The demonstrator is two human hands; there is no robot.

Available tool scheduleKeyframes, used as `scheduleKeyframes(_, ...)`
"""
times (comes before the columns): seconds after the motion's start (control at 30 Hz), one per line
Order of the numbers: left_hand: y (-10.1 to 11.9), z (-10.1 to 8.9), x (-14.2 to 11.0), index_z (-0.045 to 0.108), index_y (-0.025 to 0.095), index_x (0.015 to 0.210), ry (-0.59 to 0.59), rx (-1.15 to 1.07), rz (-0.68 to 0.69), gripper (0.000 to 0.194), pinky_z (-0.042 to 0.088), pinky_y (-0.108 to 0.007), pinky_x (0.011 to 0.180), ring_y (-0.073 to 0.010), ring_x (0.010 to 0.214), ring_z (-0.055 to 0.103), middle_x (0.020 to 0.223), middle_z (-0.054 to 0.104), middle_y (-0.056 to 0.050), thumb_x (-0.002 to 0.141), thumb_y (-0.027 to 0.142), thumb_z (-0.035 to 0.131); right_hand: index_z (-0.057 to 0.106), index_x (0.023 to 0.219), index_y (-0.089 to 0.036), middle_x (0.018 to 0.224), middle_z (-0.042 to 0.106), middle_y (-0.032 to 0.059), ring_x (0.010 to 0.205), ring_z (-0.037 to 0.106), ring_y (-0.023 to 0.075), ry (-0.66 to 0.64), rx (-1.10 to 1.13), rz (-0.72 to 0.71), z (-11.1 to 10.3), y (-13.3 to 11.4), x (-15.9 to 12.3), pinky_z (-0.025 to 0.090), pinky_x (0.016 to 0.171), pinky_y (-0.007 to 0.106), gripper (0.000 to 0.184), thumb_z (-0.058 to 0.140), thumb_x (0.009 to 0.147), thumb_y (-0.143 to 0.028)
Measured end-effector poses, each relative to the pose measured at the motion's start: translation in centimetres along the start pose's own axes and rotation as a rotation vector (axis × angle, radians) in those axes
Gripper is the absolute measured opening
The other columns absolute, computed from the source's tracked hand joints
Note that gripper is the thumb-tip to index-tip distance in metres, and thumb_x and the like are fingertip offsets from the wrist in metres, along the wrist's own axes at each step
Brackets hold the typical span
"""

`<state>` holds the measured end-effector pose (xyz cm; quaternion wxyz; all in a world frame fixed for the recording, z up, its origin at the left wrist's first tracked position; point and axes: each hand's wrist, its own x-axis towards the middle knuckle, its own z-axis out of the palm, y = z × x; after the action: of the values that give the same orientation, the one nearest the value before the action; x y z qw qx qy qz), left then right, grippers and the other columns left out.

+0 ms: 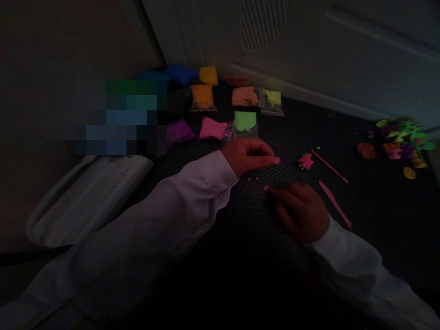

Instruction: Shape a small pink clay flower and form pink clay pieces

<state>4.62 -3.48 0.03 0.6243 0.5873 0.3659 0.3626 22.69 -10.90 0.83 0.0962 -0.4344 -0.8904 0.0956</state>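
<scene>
- Left hand (248, 156): fingertips close together; hold, cannot tell.
- Right hand (304, 211): finger extended; hold, cannot tell.
- Pink cluster (305, 161): on tabletop (378, 206), apparently shaped.
- Beads (256, 178): two, loose, seemingly unused.

One head-worn view looks forward and down from the near side of the dark table (309, 128), near and above the left hand (244, 156) and right hand (303, 211), reaching to the panelled surface (213, 39) at the far edge.
</scene>
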Motion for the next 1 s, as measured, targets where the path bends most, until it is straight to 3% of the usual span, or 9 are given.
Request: scheduleKeyframes(1.0, -0.08, -0.01, 0.02, 0.058, 0.012, 0.072, 0.001, 0.03, 0.015, 0.02, 0.042, -0.022, 0.06, -0.0103, 0.068, 0.056, 0.072, 0.062, -0.002, 0.062, 0.029, 0.057, 0.051, 0.107, -0.018, 0.077, 0.053, 0.0054, 0.067, 0.044, 0.0147, -0.013, -0.096, -0.039, 0.23, -0.14, -0.03, 0.031, 0.062, 0.03, 0.034, 0.042, 0.075, -0.025)
